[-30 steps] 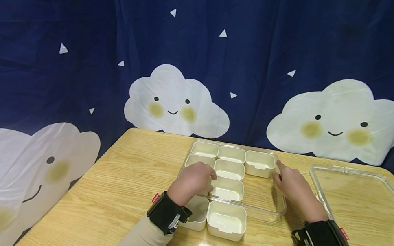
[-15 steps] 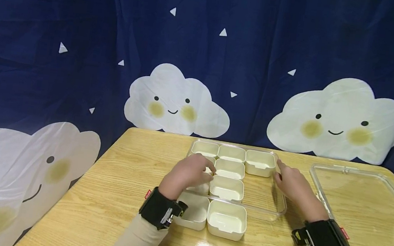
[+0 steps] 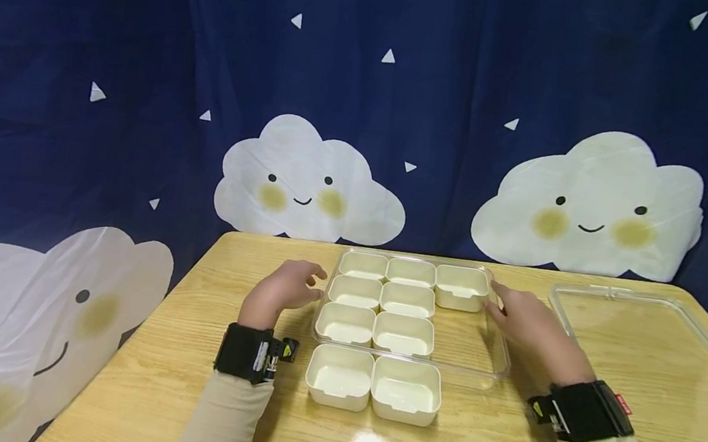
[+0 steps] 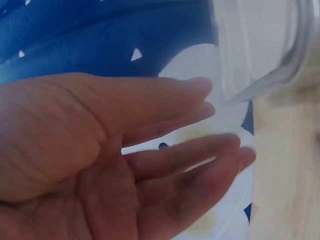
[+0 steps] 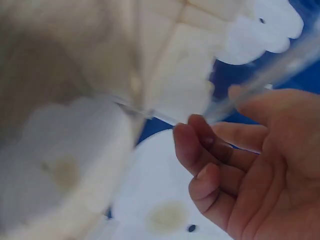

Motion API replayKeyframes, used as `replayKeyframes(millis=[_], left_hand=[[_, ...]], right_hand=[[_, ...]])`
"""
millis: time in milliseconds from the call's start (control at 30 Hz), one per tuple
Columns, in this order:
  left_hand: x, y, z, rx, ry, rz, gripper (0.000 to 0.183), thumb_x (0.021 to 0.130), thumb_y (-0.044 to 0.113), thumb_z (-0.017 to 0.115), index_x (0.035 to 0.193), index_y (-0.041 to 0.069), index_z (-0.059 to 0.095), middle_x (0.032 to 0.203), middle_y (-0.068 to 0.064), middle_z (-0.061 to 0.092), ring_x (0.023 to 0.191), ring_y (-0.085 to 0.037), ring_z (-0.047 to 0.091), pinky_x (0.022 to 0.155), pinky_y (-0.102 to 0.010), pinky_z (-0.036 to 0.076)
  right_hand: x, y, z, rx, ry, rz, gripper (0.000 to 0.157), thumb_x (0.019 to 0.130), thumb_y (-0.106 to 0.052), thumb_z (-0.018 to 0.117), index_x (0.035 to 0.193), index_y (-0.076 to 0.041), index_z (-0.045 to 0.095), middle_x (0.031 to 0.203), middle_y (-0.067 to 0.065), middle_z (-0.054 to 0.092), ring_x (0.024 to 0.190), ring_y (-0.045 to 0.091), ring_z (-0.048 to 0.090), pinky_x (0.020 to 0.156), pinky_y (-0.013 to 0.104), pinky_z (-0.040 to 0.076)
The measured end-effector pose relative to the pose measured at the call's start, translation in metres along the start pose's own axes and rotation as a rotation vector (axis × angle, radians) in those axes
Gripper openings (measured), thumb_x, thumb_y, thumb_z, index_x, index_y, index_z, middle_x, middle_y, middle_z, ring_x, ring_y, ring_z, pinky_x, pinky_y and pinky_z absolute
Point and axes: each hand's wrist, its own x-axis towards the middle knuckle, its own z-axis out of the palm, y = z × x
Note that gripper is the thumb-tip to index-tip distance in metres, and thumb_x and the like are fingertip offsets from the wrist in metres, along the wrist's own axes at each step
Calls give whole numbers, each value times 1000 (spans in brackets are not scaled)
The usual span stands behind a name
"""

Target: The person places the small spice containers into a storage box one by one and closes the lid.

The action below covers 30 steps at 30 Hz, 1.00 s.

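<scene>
A clear plastic box (image 3: pixel 464 373) holds several cream containers (image 3: pixel 355 292) in two columns on its left, plus one cream container (image 3: pixel 461 289) at its back right. My left hand (image 3: pixel 286 290) hovers just outside the box's left side, fingers relaxed and holding nothing. In the left wrist view the fingertips are apart from the box's corner (image 4: pixel 272 75). On the opposite side my right hand (image 3: pixel 530 324) holds the box's right rim. The right wrist view shows the rim (image 5: pixel 280 70) running between thumb and fingers.
Two more cream containers (image 3: pixel 340 378) stand side by side on the wooden table (image 3: pixel 176 376), right before the box's front edge. A clear lid (image 3: pixel 703 345) with white clips lies to the right. Behind the table hangs a dark blue curtain (image 3: pixel 455 101) with clouds.
My left hand has moved left from over the left-hand containers to outside the box, uncovering them. The right hand stays at the box's right rim. The head view has shifted slightly.
</scene>
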Motion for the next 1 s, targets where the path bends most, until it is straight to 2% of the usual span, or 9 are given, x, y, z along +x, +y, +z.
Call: replayKeyframes(millis=[67, 167, 300, 400, 500, 633, 767, 900, 1000], left_hand=[[2, -2, 3, 2, -19, 7, 38, 95, 7, 66, 131, -3, 61, 120, -23, 67, 116, -38, 62, 97, -47, 51], [3, -2, 5, -13, -33, 11, 38, 93, 4, 67, 130, -4, 62, 112, -20, 70, 109, -35, 65, 93, -45, 52], [4, -4, 8, -36, -48, 25, 40, 90, 0, 67, 129, -6, 62, 102, -17, 73, 98, -30, 69, 86, -39, 55], [5, -5, 9, -55, -54, 26, 42, 88, -3, 68, 129, -8, 61, 99, -15, 74, 90, -26, 70, 78, -35, 55], [6, -5, 9, -86, -58, 8, 45, 88, -3, 69, 132, -7, 60, 97, -15, 73, 84, -23, 70, 74, -32, 54], [7, -5, 9, -117, -61, -2, 47, 89, -3, 70, 134, -7, 57, 94, -14, 72, 79, -21, 70, 75, -32, 54], [7, -6, 9, -125, -61, -1, 48, 88, -4, 70, 134, -8, 57, 90, -13, 73, 77, -23, 71, 78, -34, 54], [7, -6, 11, -124, -59, 0, 47, 89, -5, 70, 134, -8, 57, 89, -12, 73, 80, -27, 73, 79, -35, 54], [8, -6, 12, -130, -57, -9, 47, 89, -4, 71, 134, -7, 58, 89, -12, 73, 81, -28, 72, 78, -34, 54]], right_hand=[[0, -6, -8, -3, -7, -14, 53, 103, -22, 58, 141, 14, 48, 62, 2, 47, 57, 16, 46, 56, 37, 40], [-4, -19, -20, -11, -4, -37, 49, 102, -23, 60, 138, 10, 53, 63, -2, 48, 57, 13, 44, 55, 33, 37], [-17, -42, -30, -4, 22, -154, 27, 97, -14, 66, 118, 4, 69, 64, -5, 49, 58, 10, 44, 54, 31, 38], [-30, -60, -32, 19, 19, -279, 7, 93, -8, 71, 99, -6, 74, 66, -10, 50, 60, 5, 43, 53, 27, 39], [-42, -74, -29, 46, -29, -400, 12, 90, -4, 74, 94, -15, 71, 71, -14, 53, 62, 0, 45, 54, 23, 41], [-52, -87, -21, 84, -134, -509, 17, 88, -3, 76, 94, -17, 71, 76, -16, 57, 63, -4, 46, 56, 20, 43], [-58, -93, -12, 80, -210, -525, 14, 87, -6, 77, 93, -18, 71, 75, -18, 56, 63, -4, 45, 57, 20, 44], [-59, -93, -6, 79, -221, -532, 11, 88, -8, 77, 90, -17, 70, 72, -18, 54, 62, -4, 44, 57, 20, 43], [-59, -90, -3, 91, -215, -550, 17, 89, -8, 75, 82, -20, 65, 69, -18, 49, 61, -4, 39, 55, 19, 39]])
